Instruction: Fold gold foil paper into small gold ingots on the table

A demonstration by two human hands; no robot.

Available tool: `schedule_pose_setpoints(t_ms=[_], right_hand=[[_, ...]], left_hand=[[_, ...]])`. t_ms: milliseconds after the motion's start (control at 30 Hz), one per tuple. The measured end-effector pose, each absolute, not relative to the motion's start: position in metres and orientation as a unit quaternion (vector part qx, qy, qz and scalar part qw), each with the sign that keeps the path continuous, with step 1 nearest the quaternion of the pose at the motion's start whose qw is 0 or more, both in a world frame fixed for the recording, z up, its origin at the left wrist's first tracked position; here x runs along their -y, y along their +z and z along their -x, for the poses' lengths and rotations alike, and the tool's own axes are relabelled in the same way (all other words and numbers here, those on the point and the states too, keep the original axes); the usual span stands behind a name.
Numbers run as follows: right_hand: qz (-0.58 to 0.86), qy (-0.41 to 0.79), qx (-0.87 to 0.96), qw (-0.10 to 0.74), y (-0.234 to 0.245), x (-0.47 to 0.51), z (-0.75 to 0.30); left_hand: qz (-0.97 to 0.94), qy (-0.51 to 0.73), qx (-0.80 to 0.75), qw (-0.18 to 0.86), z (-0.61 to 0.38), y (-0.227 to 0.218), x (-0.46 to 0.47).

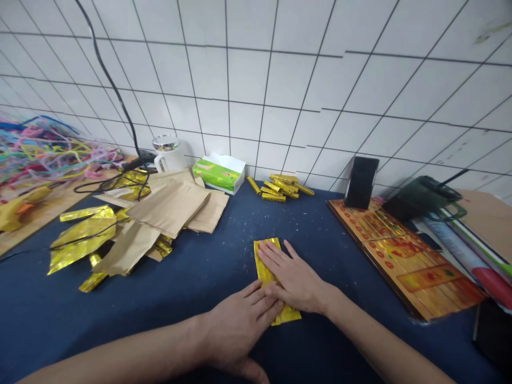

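Note:
A folded sheet of gold foil paper (264, 255) lies on the dark blue table cloth (208, 266) in front of me. My right hand (292, 277) rests flat on it, fingers stretched toward the paper's far end. My left hand (240, 325) lies flat too, its fingertips pressing the near part of the sheet and touching the right hand. Neither hand grips anything. At the back, by the tiled wall, sits a small pile of folded gold pieces (280, 188).
Brown paper sheets (172, 210) and crumpled gold foil (82, 234) lie at left, with a white mug (168, 153), tissue box (219, 173), black cable and coloured strips (48, 152). A stack of gold printed paper (404, 256), a phone (361, 182) and a black device stand at right.

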State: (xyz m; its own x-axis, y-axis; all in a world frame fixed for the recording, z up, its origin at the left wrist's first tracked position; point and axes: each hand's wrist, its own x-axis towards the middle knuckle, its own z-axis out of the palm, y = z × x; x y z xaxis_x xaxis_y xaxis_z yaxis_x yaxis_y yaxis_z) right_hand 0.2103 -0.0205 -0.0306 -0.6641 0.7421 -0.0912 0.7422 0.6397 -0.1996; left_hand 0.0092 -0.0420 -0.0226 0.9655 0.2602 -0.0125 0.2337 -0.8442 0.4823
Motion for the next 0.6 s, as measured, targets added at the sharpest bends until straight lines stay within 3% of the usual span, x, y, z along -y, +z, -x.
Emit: schedule_pose_setpoints(t_ms=[333,600], right_hand=[[-0.511,-0.099,-0.854,-0.018,-0.036,0.034,-0.189],[-0.578,-0.063,-0.799,-0.154,-0.019,-0.008,-0.203]], left_hand=[[-0.958,0.055,-0.190,0.209,-0.003,-0.024,0.056],[-0.965,0.038,-0.186,0.184,0.000,-0.032,0.061]])
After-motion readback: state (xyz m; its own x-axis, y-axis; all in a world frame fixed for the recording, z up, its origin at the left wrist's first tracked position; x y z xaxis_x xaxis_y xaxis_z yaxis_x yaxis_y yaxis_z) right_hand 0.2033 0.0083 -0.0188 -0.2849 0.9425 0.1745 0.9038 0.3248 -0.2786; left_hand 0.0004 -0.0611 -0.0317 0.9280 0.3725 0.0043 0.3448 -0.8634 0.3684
